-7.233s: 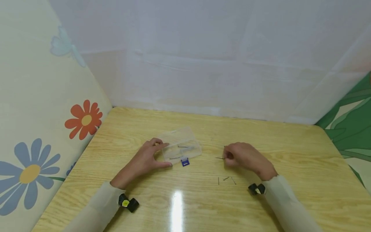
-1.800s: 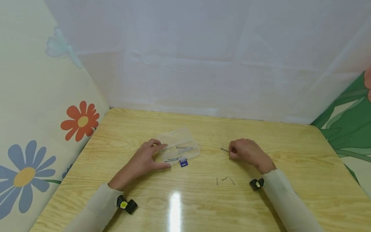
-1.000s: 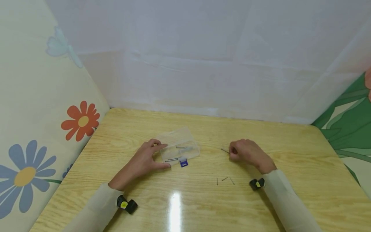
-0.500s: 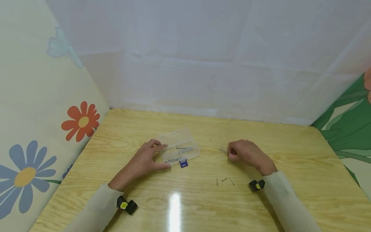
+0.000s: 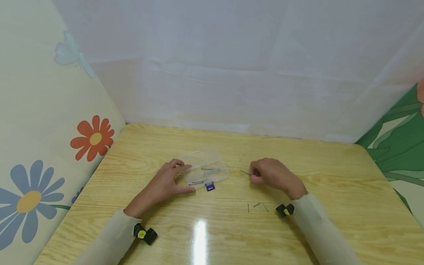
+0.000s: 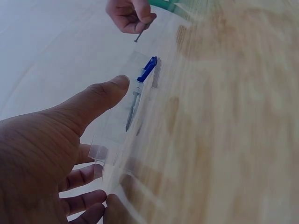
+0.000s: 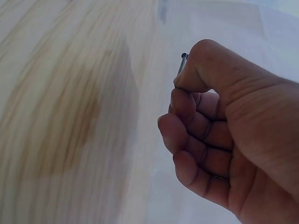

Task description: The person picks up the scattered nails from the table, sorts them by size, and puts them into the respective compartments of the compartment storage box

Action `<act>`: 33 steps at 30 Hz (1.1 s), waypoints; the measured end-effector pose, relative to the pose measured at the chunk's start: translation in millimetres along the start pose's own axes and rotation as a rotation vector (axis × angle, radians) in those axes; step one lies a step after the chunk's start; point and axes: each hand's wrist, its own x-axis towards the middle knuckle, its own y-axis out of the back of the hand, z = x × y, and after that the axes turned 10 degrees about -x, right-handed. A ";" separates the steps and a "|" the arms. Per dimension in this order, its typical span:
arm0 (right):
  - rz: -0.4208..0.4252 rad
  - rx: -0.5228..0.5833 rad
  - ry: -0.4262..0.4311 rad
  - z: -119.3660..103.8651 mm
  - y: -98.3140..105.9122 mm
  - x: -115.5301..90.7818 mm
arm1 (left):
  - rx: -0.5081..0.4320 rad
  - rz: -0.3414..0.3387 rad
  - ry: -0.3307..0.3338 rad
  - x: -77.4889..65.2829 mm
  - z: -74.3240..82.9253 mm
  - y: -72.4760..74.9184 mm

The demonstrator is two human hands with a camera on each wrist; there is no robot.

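A clear plastic box [image 5: 200, 156] with a blue latch [image 5: 210, 186] lies open on the table. My left hand [image 5: 165, 181] holds its left end between thumb and fingers. Inside, a pair of nails [image 5: 197, 182] lies in the near part and another nail [image 5: 208, 169] farther back. To the right of the box, my right hand [image 5: 273, 175] pinches a nail [image 5: 245, 172] between thumb and forefinger, its head pointing left toward the box. In the right wrist view the held nail [image 7: 182, 64] sticks out past the thumb, and the other fingers are curled.
Three loose nails [image 5: 256, 205] lie on the wooden table [image 5: 159, 235], nearer than the right hand. A white sheet [image 5: 212, 92] hangs behind the table. A flower-printed panel [image 5: 43, 121] stands at the left, a leafy one [image 5: 400, 143] at the right.
Over the last half second my right hand has moved left toward the box with its nail. Compared with the oldest frame, the box's near part holds one more nail. My left hand stays put.
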 end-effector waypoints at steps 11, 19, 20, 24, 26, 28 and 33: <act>-0.009 0.021 0.070 -22.6 -0.4 23.6 | 0.007 -0.001 -0.010 -0.6 -0.2 0.2; -0.039 0.007 0.116 -38.9 1.3 41.3 | 0.005 -0.002 -0.009 0.5 -0.9 0.3; -0.044 0.004 0.118 -41.0 1.3 43.3 | 0.006 -0.002 -0.009 0.8 -0.9 0.2; -0.049 -0.008 0.132 -48.2 -0.5 50.8 | 0.010 -0.004 -0.005 1.5 -0.8 -0.1; -0.055 -0.007 0.136 -51.6 -1.4 54.7 | 0.009 -0.004 -0.004 1.2 -1.0 -0.1; -0.063 0.000 0.139 -54.5 -2.3 58.6 | 0.007 -0.001 -0.005 0.7 -1.1 -0.1; -0.078 0.011 0.129 -59.5 -2.9 66.6 | 0.001 0.007 -0.008 0.1 -1.6 -0.2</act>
